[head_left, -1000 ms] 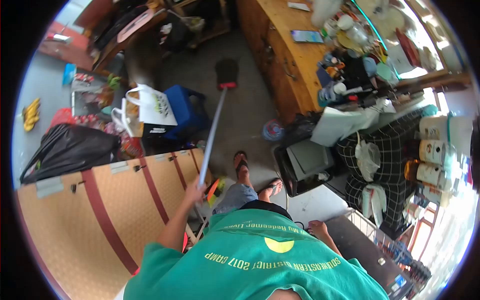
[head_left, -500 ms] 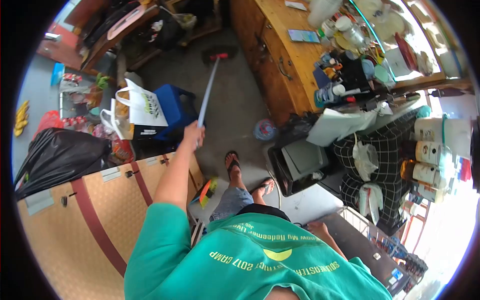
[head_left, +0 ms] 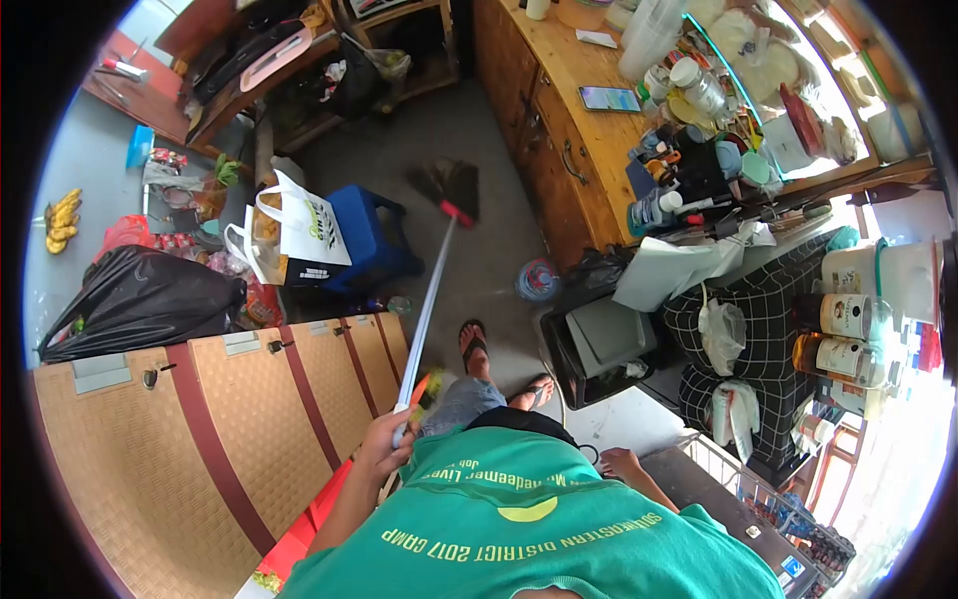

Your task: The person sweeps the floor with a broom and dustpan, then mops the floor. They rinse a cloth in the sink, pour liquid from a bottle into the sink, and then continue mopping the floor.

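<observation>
My left hand (head_left: 384,444) is wrapped around the end of a broom's pale handle, low beside my left hip. The broom (head_left: 431,299) stretches forward from it, with a red head and dark, splayed bristles (head_left: 446,188) on the grey floor (head_left: 489,270). Near my right hip, my right hand (head_left: 621,465) hangs close to a thin black loop (head_left: 587,452); its fingers are too small and partly hidden to read. My feet in flip-flops (head_left: 473,344) stand behind the broom head.
To the left are a blue stool (head_left: 374,235), a white bag (head_left: 304,225) and woven-front cabinets (head_left: 235,409). A wooden counter (head_left: 559,85) runs along the right, with a round plastic container (head_left: 537,280) on the floor and a black bin (head_left: 599,339) closer to me.
My left hand has drawn back towards my hip, pulling the broom head nearer to me and slightly right. The bristles have come into clearer view. My right hand has shifted slightly.
</observation>
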Available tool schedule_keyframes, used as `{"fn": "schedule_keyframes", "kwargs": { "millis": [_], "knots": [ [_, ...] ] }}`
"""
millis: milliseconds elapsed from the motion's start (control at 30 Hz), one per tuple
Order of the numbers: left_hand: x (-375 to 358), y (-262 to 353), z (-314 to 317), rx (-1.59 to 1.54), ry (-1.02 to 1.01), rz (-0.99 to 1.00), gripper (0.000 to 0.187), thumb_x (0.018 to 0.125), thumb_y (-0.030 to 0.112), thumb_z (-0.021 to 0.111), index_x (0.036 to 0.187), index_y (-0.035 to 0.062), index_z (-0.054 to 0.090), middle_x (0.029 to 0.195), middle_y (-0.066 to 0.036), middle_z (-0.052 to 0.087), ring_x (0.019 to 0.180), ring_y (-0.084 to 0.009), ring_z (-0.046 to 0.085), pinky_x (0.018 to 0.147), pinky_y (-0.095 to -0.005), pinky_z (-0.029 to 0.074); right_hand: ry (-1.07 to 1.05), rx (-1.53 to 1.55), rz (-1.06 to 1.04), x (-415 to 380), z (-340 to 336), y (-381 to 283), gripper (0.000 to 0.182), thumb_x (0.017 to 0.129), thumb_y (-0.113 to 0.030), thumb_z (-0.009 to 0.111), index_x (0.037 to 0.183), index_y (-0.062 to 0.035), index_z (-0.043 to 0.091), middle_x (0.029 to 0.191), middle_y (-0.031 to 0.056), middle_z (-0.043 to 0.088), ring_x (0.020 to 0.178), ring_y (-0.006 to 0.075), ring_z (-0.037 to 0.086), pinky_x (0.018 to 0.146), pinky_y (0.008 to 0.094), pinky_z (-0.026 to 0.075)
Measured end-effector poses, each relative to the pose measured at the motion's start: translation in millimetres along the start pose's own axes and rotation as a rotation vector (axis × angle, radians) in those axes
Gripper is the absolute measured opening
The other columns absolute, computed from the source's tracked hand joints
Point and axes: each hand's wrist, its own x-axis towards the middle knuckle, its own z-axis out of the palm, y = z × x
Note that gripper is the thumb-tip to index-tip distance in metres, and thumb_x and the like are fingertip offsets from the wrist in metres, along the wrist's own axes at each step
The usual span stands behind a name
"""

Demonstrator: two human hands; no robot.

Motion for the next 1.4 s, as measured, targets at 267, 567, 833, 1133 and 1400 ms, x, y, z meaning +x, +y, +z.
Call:
{"fn": "schedule_keyframes", "kwargs": {
  "millis": [267,567,833,1133,1400],
  "knots": [
    [152,63,42,0.005,0.146,0.266,0.008,0.091,0.017,0.057,0.098,0.0145,0.055,0.069,-0.005,0.056,0.042,-0.0086,0.046,0.031,-0.0214,0.034,0.07,0.07,-0.129,-14,-19,-29,0.023,0.091,-0.017,0.062,0.108,-0.0038,0.068,0.09,0.0076,0.07,0.072,0.0148,0.065,0.062,0.0266,0.053],
    [345,261,100,1.577,0.837,0.731,0.035,0.096,0.026,0.043,0.12,0.0045,0.058,0.115,-0.024,0.063,0.108,-0.0425,0.061,0.092,-0.0504,0.05,0.185,0.114,-0.007,-70,-36,34,0.02,0.093,-0.019,0.062,0.105,-0.0045,0.07,0.089,0.0083,0.07,0.075,0.0173,0.068,0.066,0.0305,0.057],
    [232,116,-7,1.698,0.658,0.785,0.056,0.086,0.01,0.051,0.142,0.006,0.043,0.096,-0.028,0.063,0.09,-0.0443,0.063,0.079,-0.0513,0.051,0.105,-0.168,0.008,-79,-25,8,0.021,0.09,-0.017,0.062,0.104,-0.002,0.068,0.09,0.0092,0.07,0.072,0.0175,0.067,0.063,0.0304,0.057],
    [215,134,-33,1.428,0.614,0.718,0.041,0.087,0.015,0.059,0.128,0.0097,0.059,0.069,-0.021,0.061,0.06,-0.0284,0.065,0.055,-0.0397,0.049,0.007,0.122,-0.118,-7,-1,-23,0.02,0.091,-0.015,0.064,0.108,-0.0042,0.067,0.09,0.0069,0.069,0.073,0.0158,0.066,0.065,0.0288,0.055],
    [317,260,104,1.363,0.755,0.486,0.035,0.088,0.021,0.057,0.115,-0.0008,0.057,0.092,-0.02,0.067,0.071,-0.0336,0.068,0.056,-0.0409,0.053,0.162,0.112,-0.05,-55,-31,-5,0.018,0.091,-0.015,0.064,0.106,-0.0059,0.068,0.091,0.0063,0.069,0.073,0.015,0.066,0.065,0.0287,0.055]
  ]
}}
